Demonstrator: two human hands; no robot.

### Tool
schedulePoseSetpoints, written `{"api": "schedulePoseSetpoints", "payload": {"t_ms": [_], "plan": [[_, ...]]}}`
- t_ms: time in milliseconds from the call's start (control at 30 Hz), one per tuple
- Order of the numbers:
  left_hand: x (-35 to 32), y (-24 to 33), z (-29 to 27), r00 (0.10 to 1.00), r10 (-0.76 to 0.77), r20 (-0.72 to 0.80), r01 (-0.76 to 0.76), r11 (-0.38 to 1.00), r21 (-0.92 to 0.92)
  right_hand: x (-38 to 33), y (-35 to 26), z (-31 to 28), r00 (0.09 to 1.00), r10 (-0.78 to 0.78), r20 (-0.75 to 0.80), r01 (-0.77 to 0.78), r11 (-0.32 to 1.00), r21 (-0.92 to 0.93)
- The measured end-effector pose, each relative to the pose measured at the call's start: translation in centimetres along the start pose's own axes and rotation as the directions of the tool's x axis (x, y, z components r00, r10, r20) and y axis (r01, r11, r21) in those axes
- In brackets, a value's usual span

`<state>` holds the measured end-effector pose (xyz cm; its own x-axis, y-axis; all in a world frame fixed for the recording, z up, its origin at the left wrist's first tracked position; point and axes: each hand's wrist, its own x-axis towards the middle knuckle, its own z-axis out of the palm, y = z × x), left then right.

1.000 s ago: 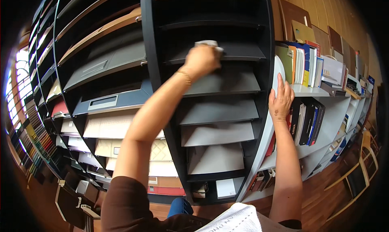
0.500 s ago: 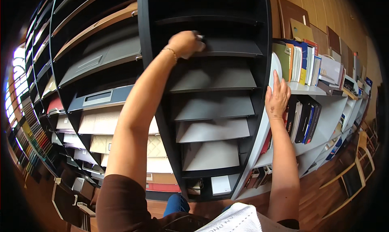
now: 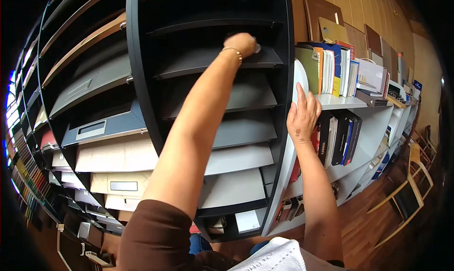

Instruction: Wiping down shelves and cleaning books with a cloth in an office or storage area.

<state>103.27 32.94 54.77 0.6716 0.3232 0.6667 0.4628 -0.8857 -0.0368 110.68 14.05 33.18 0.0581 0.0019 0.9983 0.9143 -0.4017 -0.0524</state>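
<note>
My left hand (image 3: 241, 44), with a bracelet at its wrist, reaches into the black shelf unit (image 3: 135, 48). Its fingers are closed around something small; only a greyish, shiny bit shows past the knuckles, too little to name. Just beneath it lies a dark slanted shelf board (image 3: 198, 65). Flat against the rounded upper edge of a white bookcase (image 3: 301, 81) rests my right hand (image 3: 305, 114), fingers stretched out and holding nothing. At my waist hangs a white textured cloth or paper (image 3: 276, 257) with grey print.
Below, slanted boards (image 3: 241, 129) run from dark grey to pale. Sample panels (image 3: 111, 124) fill the shelves on the left. Books and binders (image 3: 331, 70) stand on the bookcase beside my right hand. A wooden chair (image 3: 409, 195) is on the floor at the right.
My left hand has slid rightward along the same dark board, still closed. The whole view has shifted slightly, while my right hand stays on the bookcase edge.
</note>
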Motion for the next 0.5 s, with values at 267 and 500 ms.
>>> {"api": "schedulePoseSetpoints", "payload": {"t_ms": [267, 500], "plan": [[-2.7, 6.7, 1.0, 0.98, 0.181, 0.085, -0.187, 0.98, 0.068, -0.2, 0.8, 0.0, 1.0, -0.007, 0.009, 0.008, 1.0, -0.027], [-8.9, -0.4, 0.1, 0.823, 0.546, -0.155, -0.521, 0.835, 0.178, -0.5, 1.5, -0.4, 1.0, -0.015, 0.022, 0.017, 0.996, -0.087]]}}
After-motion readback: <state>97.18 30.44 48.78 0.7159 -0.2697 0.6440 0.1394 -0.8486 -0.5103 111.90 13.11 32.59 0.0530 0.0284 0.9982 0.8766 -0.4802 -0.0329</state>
